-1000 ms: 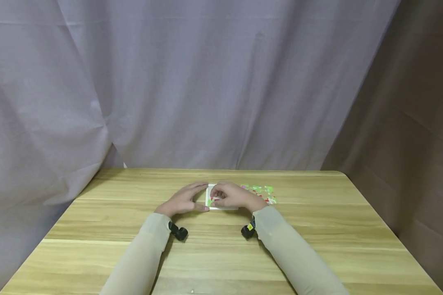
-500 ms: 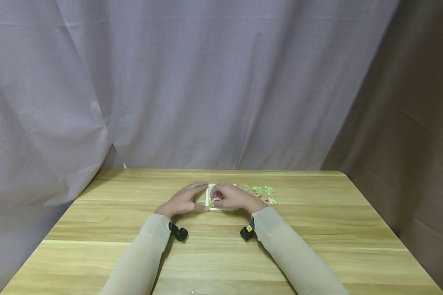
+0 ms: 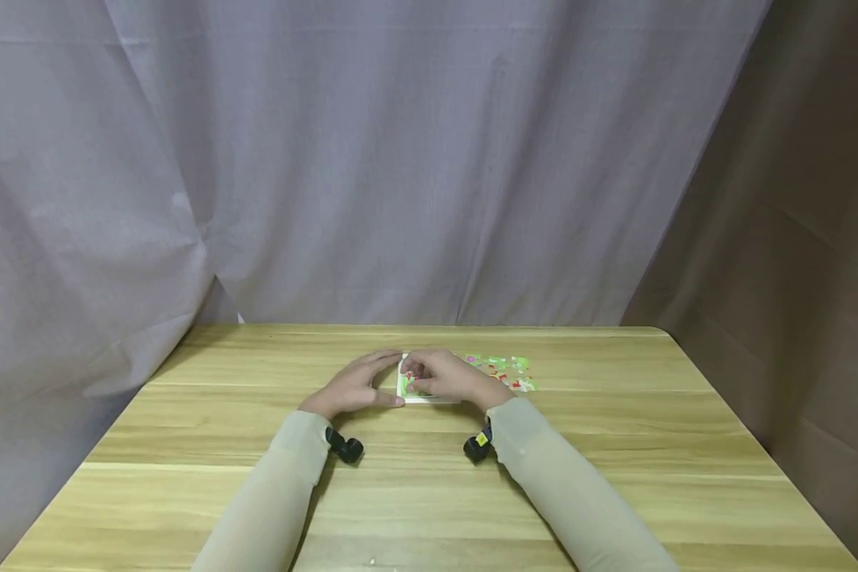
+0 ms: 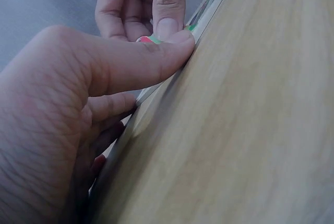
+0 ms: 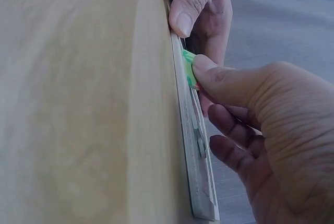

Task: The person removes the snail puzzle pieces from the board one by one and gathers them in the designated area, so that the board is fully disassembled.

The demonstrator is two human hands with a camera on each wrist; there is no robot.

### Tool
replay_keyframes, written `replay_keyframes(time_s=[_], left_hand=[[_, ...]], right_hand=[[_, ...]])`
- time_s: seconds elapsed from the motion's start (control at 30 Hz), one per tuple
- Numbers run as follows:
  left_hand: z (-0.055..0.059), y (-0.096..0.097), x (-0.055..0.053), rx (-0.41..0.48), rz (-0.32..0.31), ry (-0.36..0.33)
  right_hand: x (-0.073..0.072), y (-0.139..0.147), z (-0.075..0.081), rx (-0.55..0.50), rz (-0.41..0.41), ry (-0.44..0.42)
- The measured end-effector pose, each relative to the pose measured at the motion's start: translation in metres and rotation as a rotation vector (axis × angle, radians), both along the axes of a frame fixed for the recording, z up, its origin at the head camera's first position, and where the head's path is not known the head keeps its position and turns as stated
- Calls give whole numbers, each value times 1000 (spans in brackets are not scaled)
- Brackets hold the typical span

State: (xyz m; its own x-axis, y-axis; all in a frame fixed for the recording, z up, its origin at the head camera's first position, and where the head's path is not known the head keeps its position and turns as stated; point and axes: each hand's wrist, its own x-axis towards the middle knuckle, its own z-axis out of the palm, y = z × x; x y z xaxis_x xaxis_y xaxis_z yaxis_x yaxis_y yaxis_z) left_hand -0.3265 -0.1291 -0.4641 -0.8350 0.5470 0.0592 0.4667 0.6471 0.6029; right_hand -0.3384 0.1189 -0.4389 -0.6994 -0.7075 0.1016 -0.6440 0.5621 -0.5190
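A flat puzzle tray with a white rim [image 3: 432, 400] lies near the far side of the table. My left hand [image 3: 360, 385] holds its left end, thumb at the near corner and fingers spread toward the far corner. Over the tray's left part, my right hand [image 3: 443, 375] pinches a green puzzle piece [image 5: 189, 70] with a touch of red, thumb on its near face. In the right wrist view the piece stands tilted, right at the tray's rim [image 5: 194, 182]. The right hand covers much of the tray in the head view.
Several loose puzzle pieces [image 3: 520, 364], green, red, white and pink, lie to the right of the tray on the wooden table [image 3: 415, 492]. A grey curtain [image 3: 343, 159] hangs behind the table, with a darker brownish one [image 3: 794, 238] at right.
My right hand has shifted slightly left over the tray, and more green shows under its fingers. The left hand keeps its place at the tray's left end.
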Motion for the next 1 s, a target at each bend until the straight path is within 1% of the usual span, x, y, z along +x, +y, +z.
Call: replay_keyframes(time_s=[0.1, 0.2, 0.33, 0.5, 0.57, 0.73, 1.0], left_hand=[[-1, 1, 0, -7, 3, -7], [-2, 1, 0, -19, 6, -16], [-2, 2, 1, -13, 4, -5], [-2, 2, 1, -4, 0, 8], [-2, 2, 0, -8, -2, 9], [-1, 1, 0, -12, 3, 12], [1, 2, 0, -18, 15, 5]], right_hand=[[1, 1, 0, 13, 1, 1], [0, 2, -1, 17, 21, 7], [-2, 6, -4, 10, 55, 22], [-4, 8, -5, -2, 82, 1], [-4, 8, -5, -3, 77, -18], [-3, 9, -4, -18, 34, -69], [-4, 12, -3, -96, 29, -124]])
